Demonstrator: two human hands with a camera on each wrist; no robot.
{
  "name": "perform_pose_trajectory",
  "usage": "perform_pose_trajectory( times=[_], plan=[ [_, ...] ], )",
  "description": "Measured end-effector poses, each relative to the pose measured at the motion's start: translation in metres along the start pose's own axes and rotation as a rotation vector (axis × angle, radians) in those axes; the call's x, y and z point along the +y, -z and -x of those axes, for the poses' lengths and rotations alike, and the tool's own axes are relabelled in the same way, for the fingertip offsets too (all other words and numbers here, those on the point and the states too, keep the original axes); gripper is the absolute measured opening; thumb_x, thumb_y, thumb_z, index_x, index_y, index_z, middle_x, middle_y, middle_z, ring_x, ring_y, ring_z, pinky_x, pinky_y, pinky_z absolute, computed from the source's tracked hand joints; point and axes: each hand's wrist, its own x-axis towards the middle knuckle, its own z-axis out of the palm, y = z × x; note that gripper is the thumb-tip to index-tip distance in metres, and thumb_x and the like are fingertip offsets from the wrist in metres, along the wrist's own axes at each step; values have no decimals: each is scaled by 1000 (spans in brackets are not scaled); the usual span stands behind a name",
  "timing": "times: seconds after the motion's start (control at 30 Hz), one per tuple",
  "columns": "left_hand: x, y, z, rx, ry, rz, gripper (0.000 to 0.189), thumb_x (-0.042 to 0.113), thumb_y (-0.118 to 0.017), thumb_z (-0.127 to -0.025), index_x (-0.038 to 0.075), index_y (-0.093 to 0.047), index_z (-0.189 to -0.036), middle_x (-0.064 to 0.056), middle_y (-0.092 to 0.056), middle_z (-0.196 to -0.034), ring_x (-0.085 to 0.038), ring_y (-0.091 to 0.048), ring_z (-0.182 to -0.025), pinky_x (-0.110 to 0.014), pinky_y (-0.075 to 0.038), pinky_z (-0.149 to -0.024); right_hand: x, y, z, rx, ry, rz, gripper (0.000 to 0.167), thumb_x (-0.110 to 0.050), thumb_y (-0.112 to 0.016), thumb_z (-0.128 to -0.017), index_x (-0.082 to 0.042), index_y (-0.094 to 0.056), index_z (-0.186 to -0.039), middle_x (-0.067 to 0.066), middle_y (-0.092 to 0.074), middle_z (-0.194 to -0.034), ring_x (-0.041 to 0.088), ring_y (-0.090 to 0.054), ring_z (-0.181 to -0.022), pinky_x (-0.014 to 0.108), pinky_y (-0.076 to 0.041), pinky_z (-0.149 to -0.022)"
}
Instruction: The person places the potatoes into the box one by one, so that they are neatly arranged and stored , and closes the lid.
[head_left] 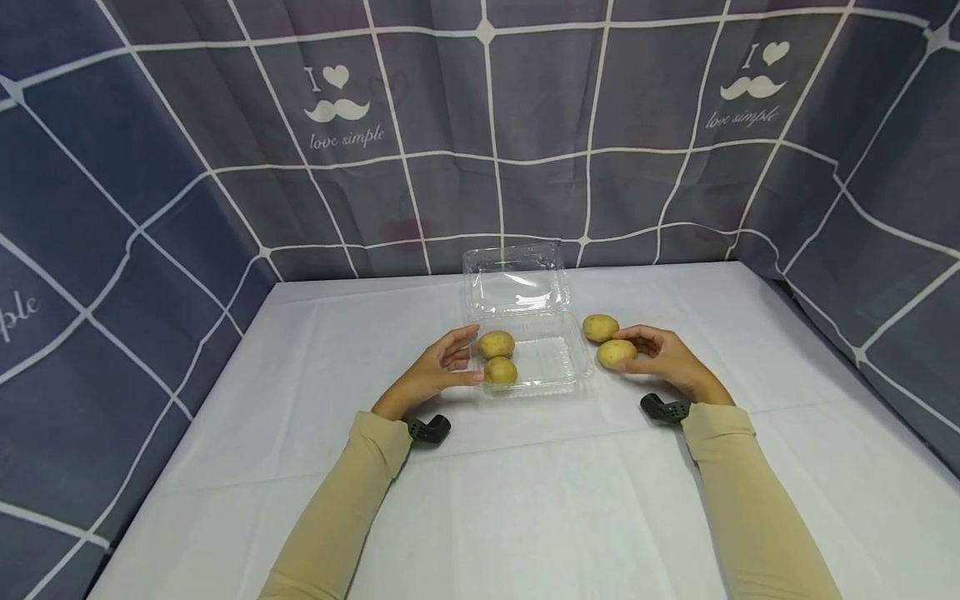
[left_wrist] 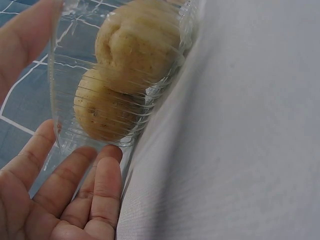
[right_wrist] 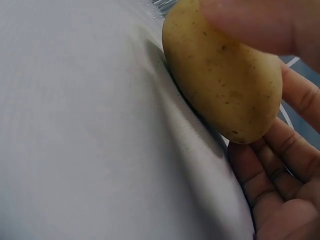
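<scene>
A hinged clear plastic container (head_left: 555, 367) lies with its lid raised at the back. Inside its left half are two potatoes, a rear potato (head_left: 496, 344) and a front potato (head_left: 500, 371). My left hand (head_left: 438, 367) is at the container's left side, its thumb and fingertips spread along the rim and wall; the left wrist view shows the fingers (left_wrist: 102, 185) loosely bent there. To the right of the container my right hand (head_left: 663, 358) grips a potato (head_left: 617, 354) between thumb and fingers. Just behind that one lies another potato (head_left: 600, 327).
A white cloth (head_left: 517, 500) covers the table. The clear lid (head_left: 517, 287) leans up near the back edge. Dark checked curtains (head_left: 540, 100) hang behind and on both sides. Each wrist carries a black device, the left one (head_left: 430, 429) and the right one (head_left: 665, 408).
</scene>
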Motion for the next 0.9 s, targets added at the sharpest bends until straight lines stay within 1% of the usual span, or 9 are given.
perform_pose_trajectory(
  times=[0.17,0.3,0.4,0.67,0.9],
  plan=[
    [1,0,0,5,2,4,90,-3,-80,-94,4,-32,-169,-20,-31,-175,-43,-39,-154,-51,-36,-128,1,-1,0,16,6,17,56,0,-83,-92,13,-60,-141,4,-65,-131,7,-59,-114,13,-48,-99],
    [1,-1,1,5,2,4,89,-2,-80,-94,4,-32,-169,-20,-31,-175,-43,-39,-154,-51,-36,-127,4,-2,0,35,21,21,55,1,-83,-92,13,-61,-140,4,-66,-131,6,-60,-113,13,-49,-98],
    [1,-1,1,-2,-2,7,89,-1,-80,-94,4,-32,-169,-20,-31,-175,-43,-39,-154,-51,-36,-127,4,-3,1,52,17,22,54,0,-84,-92,13,-62,-140,2,-66,-130,5,-61,-112,14,-49,-98],
    [1,0,1,-2,-2,9,89,-1,-80,-94,2,-31,-169,-20,-31,-174,-43,-39,-154,-52,-36,-127,2,-6,3,78,9,13,52,-3,-84,-93,12,-62,-138,-7,-68,-123,7,-63,-109,15,-51,-94],
    [1,0,2,5,6,9,89,-2,-80,-94,5,-32,-169,-19,-31,-175,-42,-39,-154,-51,-36,-127,0,-7,4,94,-3,1,53,-5,-83,-94,13,-62,-139,-10,-68,-122,6,-63,-110,14,-51,-96]
  ],
)
